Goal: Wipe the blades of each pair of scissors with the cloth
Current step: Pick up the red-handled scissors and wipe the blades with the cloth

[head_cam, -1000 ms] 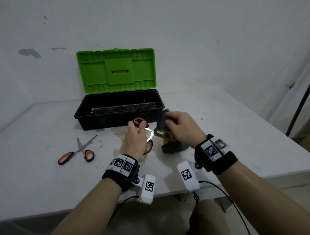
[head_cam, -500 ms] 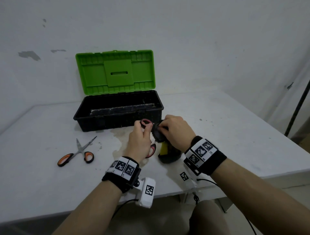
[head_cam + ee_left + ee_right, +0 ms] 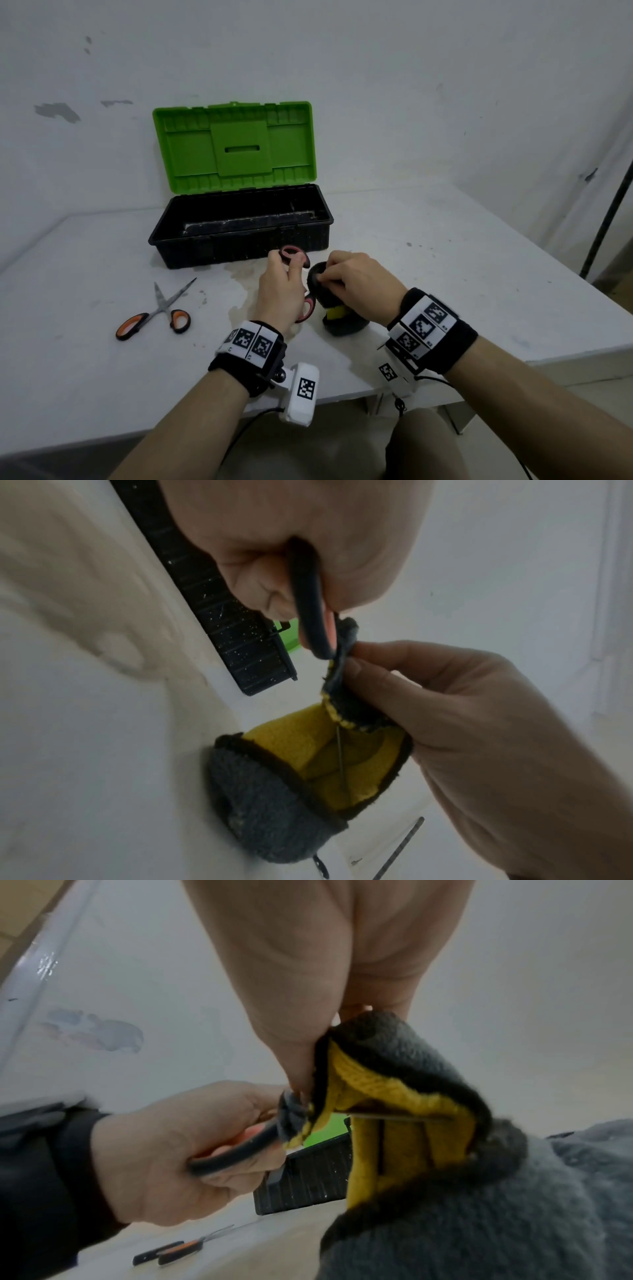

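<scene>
My left hand (image 3: 281,291) grips the black-and-red handles of a pair of scissors (image 3: 301,274), held above the table in front of the toolbox. My right hand (image 3: 356,284) pinches a grey-and-yellow cloth (image 3: 330,308) folded over the blades, close up against the handles. In the right wrist view a thin blade edge (image 3: 394,1117) shows inside the cloth's yellow fold (image 3: 394,1123). The cloth's lower end (image 3: 267,799) rests on the table. A second pair of scissors (image 3: 154,315), with orange-and-black handles, lies on the table to the left with its blades apart.
An open black toolbox (image 3: 239,236) with a raised green lid (image 3: 236,147) stands just behind my hands. A stained patch (image 3: 243,291) marks the white table (image 3: 445,257) beside my left hand. A dark pole (image 3: 606,219) leans at the far right.
My right hand has slid the cloth along the blades toward the handles; the bare metal seen a second ago is now covered. Both hands sit closer together.
</scene>
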{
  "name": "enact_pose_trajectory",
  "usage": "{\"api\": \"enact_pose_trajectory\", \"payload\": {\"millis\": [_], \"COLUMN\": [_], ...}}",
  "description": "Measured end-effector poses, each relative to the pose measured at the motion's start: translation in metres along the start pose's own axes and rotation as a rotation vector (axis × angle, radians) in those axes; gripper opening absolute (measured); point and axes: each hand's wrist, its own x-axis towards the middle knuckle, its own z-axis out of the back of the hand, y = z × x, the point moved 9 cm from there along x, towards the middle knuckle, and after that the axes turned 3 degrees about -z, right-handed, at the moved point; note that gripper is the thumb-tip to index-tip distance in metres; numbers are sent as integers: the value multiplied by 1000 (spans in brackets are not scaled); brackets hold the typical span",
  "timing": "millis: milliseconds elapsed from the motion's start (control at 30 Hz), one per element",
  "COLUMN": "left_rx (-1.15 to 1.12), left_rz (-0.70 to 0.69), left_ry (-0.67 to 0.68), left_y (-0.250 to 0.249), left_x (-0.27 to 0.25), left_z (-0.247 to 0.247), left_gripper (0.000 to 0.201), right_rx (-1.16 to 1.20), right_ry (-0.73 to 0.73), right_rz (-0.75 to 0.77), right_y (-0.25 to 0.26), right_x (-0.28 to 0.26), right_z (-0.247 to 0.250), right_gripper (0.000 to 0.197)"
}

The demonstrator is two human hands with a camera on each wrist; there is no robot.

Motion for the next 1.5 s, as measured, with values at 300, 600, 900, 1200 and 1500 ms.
{"api": "enact_pose_trajectory", "payload": {"millis": [300,600,900,1200,1500], "left_rx": [-9,-53,-51,-72,-36], "left_rz": [-40,9,-50,-96,-82], "left_ry": [-27,-79,-62,-51,-36], "left_y": [-8,1,-6,-10,-1], "left_x": [2,-2,0,-1,-5], "left_z": [-2,4,0,-7,-6], "left_gripper": [24,25,28,29,25], "right_rx": [72,110,175,178,183], "right_ry": [-153,-215,-287,-246,-385], "right_rz": [3,-73,-157,-18,-306], "right_y": [7,-17,-34,-7,-62], "right_x": [-3,-8,-6,-8,-10], "right_z": [5,21,21,18,40], "right_gripper": [19,16,15,11,14]}}
